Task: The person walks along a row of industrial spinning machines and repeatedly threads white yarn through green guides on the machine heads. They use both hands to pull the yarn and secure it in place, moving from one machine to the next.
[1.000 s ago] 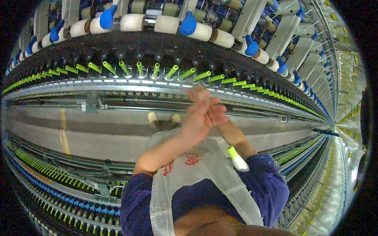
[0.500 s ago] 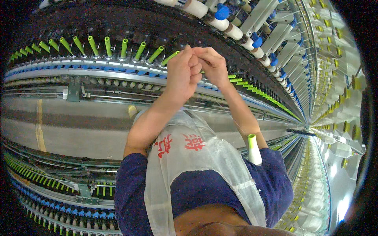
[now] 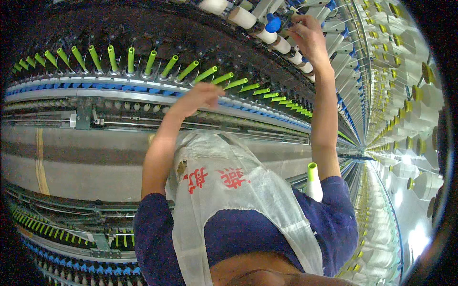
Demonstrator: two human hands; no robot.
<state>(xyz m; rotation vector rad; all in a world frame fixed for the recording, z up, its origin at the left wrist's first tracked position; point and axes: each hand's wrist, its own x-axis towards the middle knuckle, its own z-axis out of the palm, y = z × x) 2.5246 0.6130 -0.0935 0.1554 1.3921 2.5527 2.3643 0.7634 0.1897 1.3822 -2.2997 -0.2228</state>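
My right hand is raised to the spinning frame's upper section, beside a blue knob and a row of white rollers. Its fingertips are drawn together; whatever is between them is too small to make out. My left hand hangs lower, smeared by motion, just in front of the lime-green bobbin tubes that stand on the spindles. Its fingers look partly curled, and nothing shows in them. A bobbin with white yarn and a green top sticks up beside my right upper arm.
The spindle rail with its blue strip runs across in front of me. Behind me stands another machine with green tubes. Large yarn cones hang along the right. A grey floor aisle lies between the machines.
My hands were together above the green tubes and have parted. The right has gone up and right to the rollers; the left has dropped down and left.
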